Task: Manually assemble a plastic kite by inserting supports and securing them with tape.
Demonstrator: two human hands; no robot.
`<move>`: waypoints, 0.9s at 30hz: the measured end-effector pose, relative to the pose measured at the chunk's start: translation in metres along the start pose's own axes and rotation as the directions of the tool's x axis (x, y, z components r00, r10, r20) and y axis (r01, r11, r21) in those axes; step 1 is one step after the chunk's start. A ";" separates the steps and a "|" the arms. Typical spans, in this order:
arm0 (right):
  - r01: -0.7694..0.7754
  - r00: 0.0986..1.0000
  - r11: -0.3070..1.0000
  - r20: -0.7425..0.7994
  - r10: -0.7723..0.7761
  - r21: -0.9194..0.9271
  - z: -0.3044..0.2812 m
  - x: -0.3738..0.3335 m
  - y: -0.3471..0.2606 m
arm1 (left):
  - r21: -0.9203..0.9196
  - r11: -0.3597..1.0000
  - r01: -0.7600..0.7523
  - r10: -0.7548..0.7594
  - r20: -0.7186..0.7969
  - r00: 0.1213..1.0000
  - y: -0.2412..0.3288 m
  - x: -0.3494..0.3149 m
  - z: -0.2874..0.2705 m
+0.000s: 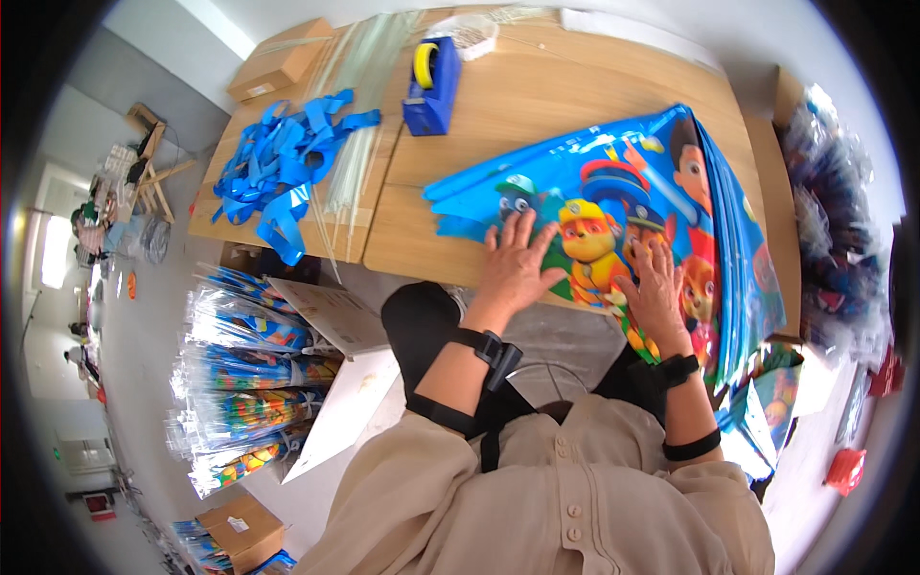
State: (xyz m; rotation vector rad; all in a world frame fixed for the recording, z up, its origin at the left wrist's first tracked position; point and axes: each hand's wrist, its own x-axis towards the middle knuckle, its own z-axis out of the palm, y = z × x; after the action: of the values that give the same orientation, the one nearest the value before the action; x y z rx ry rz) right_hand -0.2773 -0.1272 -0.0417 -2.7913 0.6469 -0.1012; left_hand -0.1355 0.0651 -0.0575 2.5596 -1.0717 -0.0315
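A blue plastic kite [594,192], printed with cartoon dogs and a child, lies folded in a stack of layers at the table's right side. On its left part my left hand [516,264] rests flat, fingers spread. My right hand [659,292] lies on the lower middle of the print, its fingers stretched out too. Neither hand grips anything. Beneath my hands, the kite's lower edge runs along the front edge of the wooden table [422,220].
A blue tape dispenser [433,91] stands behind the kite. To the left lie tangled blue ribbons [287,163], thin pale rods [359,125] and a cardboard box [283,59]. Wrapped kites [254,374] are stacked below left. Plastic-wrapped bundles [834,220] stand at the right.
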 end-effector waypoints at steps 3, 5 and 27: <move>0.194 0.979 0.968 -0.094 -0.181 0.160 0.018 0.033 -0.044 | -0.075 0.997 -0.018 0.025 0.088 0.996 -0.014 0.005 -0.011; 0.294 0.951 0.925 -0.175 -0.257 0.242 0.037 0.055 -0.075 | -0.201 0.976 -0.089 0.109 0.091 0.990 -0.026 0.004 -0.017; 0.195 0.970 0.719 -0.023 -0.242 0.668 0.042 0.060 -0.094 | -0.349 0.929 -0.124 -0.005 -0.345 0.939 -0.125 -0.032 -0.008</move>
State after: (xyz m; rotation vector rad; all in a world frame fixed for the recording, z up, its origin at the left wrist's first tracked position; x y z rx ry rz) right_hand -0.1781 -0.0621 -0.0556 -2.1339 0.1870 -0.2355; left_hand -0.0713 0.1701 -0.0960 2.0967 -0.9101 0.2027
